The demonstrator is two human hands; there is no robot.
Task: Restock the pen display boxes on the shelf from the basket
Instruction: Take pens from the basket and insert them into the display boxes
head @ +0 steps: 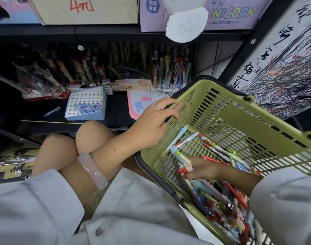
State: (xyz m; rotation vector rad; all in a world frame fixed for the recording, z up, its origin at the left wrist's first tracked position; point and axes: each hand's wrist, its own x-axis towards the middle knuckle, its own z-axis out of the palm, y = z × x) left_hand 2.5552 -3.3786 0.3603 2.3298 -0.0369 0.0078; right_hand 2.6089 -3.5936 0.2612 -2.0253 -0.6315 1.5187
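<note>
On the dark shelf (115, 110), a white perforated cardboard display box (85, 105) holds a few glassy blue and purple pen tops; cardboard pen display boxes (151, 75) behind stand packed. The left hand (155, 119) curls over the rim of the green slatted plastic basket (239, 121), where the right hand (202, 167) grips several cartoon-topped pens (184, 162) among a loose heap.

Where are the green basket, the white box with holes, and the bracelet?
Green basket (239, 110): head view, far slatted wall.
White box with holes (85, 100): head view, perforated top.
Bracelet (92, 169): head view, band on left wrist.
</note>
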